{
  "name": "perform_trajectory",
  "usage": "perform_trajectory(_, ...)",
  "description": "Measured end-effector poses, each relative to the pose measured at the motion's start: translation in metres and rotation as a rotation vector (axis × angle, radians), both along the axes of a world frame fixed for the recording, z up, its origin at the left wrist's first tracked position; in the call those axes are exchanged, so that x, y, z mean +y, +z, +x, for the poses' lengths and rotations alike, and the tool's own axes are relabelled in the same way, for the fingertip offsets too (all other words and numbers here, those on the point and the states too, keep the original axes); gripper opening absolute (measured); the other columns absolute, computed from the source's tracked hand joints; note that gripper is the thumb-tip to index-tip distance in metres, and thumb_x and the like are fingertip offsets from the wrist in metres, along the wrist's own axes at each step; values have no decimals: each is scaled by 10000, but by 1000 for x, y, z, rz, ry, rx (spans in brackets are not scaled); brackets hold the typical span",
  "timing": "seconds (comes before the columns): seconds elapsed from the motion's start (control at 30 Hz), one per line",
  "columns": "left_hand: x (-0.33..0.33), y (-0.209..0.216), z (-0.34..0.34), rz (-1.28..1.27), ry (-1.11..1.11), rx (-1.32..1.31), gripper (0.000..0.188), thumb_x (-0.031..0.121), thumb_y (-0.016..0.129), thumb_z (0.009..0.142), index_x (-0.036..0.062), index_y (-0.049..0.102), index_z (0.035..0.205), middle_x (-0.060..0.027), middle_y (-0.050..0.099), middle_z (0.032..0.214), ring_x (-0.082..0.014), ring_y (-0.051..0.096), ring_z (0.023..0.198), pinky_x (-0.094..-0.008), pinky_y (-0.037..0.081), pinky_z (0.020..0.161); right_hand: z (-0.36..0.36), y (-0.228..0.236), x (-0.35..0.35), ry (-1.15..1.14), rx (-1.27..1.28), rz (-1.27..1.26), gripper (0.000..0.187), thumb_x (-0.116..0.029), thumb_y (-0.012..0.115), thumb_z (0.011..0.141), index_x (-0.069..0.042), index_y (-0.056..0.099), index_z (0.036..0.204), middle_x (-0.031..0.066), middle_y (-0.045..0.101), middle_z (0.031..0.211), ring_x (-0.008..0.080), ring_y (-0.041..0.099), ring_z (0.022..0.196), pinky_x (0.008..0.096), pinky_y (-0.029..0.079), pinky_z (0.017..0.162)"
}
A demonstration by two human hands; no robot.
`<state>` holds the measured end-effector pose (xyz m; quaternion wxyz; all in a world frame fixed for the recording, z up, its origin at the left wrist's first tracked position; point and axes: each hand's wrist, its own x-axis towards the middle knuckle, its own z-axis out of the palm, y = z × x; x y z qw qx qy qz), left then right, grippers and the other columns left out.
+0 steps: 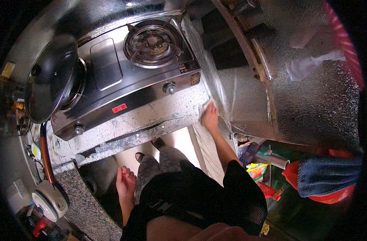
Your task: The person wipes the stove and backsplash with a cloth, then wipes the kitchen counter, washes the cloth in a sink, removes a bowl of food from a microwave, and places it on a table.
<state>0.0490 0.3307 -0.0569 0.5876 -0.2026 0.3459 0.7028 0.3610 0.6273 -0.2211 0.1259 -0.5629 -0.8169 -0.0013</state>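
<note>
My right hand [209, 117] reaches forward to the right end of the speckled white counter strip [151, 116], in front of the stove. Its fingers are closed on a white cloth [206, 104], pressed against the surface; whether it is fabric or paper I cannot tell. My left hand [126, 182] hangs low beside my leg, fingers curled in, with nothing seen in it. Just beyond the strip stands a two-burner steel gas stove [129, 86], its right burner [152, 41] bare. On the left burner sits a pan with a dark glass lid [50, 80].
The pan's brown handle [46, 154] juts toward me over the left side. A white appliance [50, 203] stands beside the granite counter [77, 193]. A dark blue towel [330, 176] hangs on the right over something red. Packets and a red-capped bottle [270, 191] lie low on the right.
</note>
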Motion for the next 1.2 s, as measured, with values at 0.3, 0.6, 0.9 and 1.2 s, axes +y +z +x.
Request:
perform_trajectory(0.3,-20,3,-2,-57,92,-12,230,283,403,870,111,468,730,24,417,617,-98,388,564,-230,307,511,2,49,26,-169,343,-297,185,-107,474,748,-33,520,911,158,551,883,250,528,764,369,406,606)
perform_trajectory(0.6,-114,-5,26,-80,445,-11,246,263,378,883,71,501,792,20,470,609,-74,408,496,-187,335,451,-234,4,-126,112,195,105,272,-81,496,733,-90,496,1006,107,510,994,294,484,913,415,384,717)
perform_trajectory(0.9,-173,8,46,-25,707,-16,258,278,378,883,66,497,799,25,467,612,-64,413,504,-190,355,471,-338,16,-220,944,686,-534,288,-101,469,797,-11,457,1070,176,464,1090,333,426,994,413,312,859)
perform_trajectory(1.2,-312,-17,74,35,1023,-104,243,295,386,873,87,484,795,8,445,610,-109,399,518,-225,348,494,-388,6,-325,1156,588,-142,286,12,515,671,-46,526,951,99,536,854,243,499,814,359,376,724)
